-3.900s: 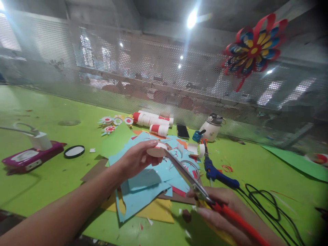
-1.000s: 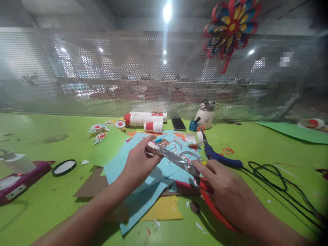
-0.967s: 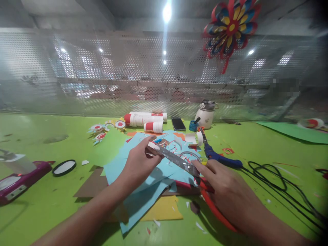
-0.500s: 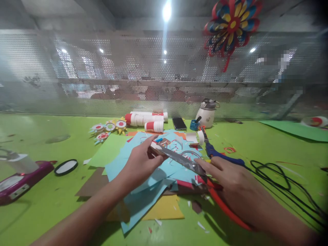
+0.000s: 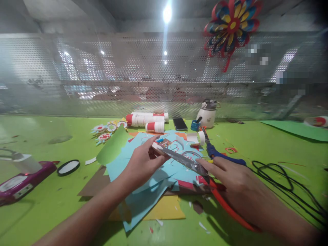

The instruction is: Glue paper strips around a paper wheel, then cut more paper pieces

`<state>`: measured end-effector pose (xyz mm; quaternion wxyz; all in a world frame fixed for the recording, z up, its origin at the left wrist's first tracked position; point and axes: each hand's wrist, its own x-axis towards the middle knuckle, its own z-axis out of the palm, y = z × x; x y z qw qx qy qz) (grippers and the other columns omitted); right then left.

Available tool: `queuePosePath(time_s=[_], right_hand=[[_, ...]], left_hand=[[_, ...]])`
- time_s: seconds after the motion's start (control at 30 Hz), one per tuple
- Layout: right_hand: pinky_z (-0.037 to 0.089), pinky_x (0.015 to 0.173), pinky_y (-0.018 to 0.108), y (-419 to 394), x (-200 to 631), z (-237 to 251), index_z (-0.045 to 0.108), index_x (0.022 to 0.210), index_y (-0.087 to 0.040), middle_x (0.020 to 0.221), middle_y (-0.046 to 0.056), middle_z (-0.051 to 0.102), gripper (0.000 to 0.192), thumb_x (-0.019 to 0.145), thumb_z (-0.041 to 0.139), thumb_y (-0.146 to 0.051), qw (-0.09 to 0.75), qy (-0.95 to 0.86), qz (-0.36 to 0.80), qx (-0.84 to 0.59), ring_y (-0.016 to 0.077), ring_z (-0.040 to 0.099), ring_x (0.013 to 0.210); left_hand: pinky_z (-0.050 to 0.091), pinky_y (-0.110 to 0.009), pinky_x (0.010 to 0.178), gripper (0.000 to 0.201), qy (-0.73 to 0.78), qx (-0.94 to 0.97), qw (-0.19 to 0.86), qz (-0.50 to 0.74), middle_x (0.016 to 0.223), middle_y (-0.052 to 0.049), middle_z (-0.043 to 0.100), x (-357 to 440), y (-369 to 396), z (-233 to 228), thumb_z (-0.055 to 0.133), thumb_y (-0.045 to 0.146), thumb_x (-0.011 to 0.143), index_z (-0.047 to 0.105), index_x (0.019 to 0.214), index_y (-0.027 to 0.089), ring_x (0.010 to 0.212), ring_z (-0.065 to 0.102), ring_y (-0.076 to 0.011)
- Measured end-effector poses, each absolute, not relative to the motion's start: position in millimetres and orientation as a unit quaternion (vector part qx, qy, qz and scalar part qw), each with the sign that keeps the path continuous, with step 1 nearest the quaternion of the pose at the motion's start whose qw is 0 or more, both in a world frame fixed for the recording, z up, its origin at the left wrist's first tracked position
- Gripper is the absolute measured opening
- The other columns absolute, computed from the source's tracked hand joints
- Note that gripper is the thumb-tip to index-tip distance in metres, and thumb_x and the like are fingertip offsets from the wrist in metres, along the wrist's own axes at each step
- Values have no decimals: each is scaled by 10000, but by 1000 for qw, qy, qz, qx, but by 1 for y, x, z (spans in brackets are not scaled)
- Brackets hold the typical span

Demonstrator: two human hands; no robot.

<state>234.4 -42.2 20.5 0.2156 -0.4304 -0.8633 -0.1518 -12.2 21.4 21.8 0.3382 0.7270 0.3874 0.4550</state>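
Note:
My right hand (image 5: 237, 182) grips a pair of scissors (image 5: 184, 162) with red handles, the blades pointing up and to the left. Between the thumb and fingers of my left hand (image 5: 143, 160) is a small white piece of paper (image 5: 157, 146), mostly hidden by the hand. The scissor tips meet this piece at my left fingers. Beneath both hands lie overlapping sheets of light blue paper (image 5: 143, 191), with cut scraps on top. A yellow sheet (image 5: 166, 208) and a brown sheet (image 5: 91, 184) stick out from under them.
Behind the paper are stacked paper cups (image 5: 146, 120), a phone (image 5: 180, 124), a blue jar (image 5: 195, 125) and a white bottle (image 5: 207, 112). A blue glue gun (image 5: 222, 155) with a black cable (image 5: 276, 177) lies right. Paper flowers (image 5: 104, 137), a black ring (image 5: 68, 167) and a purple power strip (image 5: 28, 181) are left.
The light green sheet at the left has lifted and curled along its edge. Both hands and the scissors keep nearly the same pose; the whole view has shifted slightly.

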Motion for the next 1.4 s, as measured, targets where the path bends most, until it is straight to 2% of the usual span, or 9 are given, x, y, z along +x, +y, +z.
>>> queuePosePath(time_s=[0.13, 0.47, 0.93, 1.07, 1.4], right_hand=[[517, 525, 415, -43, 234, 22, 619, 1169, -70, 781, 128, 608, 428, 838, 350, -43, 218, -864, -149, -429, 254, 601, 623], [535, 535, 432, -44, 232, 23, 613, 1168, -51, 794, 135, 618, 376, 866, 389, -69, 225, -867, -131, -425, 257, 617, 629], [544, 578, 425, -47, 233, 25, 591, 1203, -63, 820, 133, 630, 373, 873, 419, -99, 215, -864, -127, -437, 249, 625, 676], [536, 551, 425, -48, 234, 24, 597, 1185, -70, 780, 120, 618, 387, 851, 400, -63, 213, -865, -137, -433, 247, 613, 641], [538, 538, 390, -48, 235, 25, 604, 1171, -77, 772, 114, 628, 359, 871, 408, -110, 203, -865, -169, -426, 236, 623, 628]], left_hand=[[507, -285, 666, 534, 400, 733, 325, 444, 895, -52, 696, -12, 20, 24, 610, 249, 761, 511, 1275, 148, 730, 603, -149], [499, -301, 639, 707, 433, 710, 315, 457, 831, -63, 683, -10, 19, 25, 644, 322, 729, 434, 1357, 73, 682, 580, -151], [544, -326, 720, 684, 419, 703, 336, 466, 921, -85, 707, -11, 20, 21, 635, 276, 736, 420, 1366, 115, 756, 638, -170], [544, -328, 714, 680, 418, 700, 336, 471, 914, -92, 707, -10, 19, 22, 638, 288, 739, 430, 1358, 101, 751, 637, -171], [529, -330, 703, 685, 416, 707, 327, 469, 853, -70, 690, -10, 21, 20, 657, 308, 741, 441, 1355, 94, 697, 603, -155]])
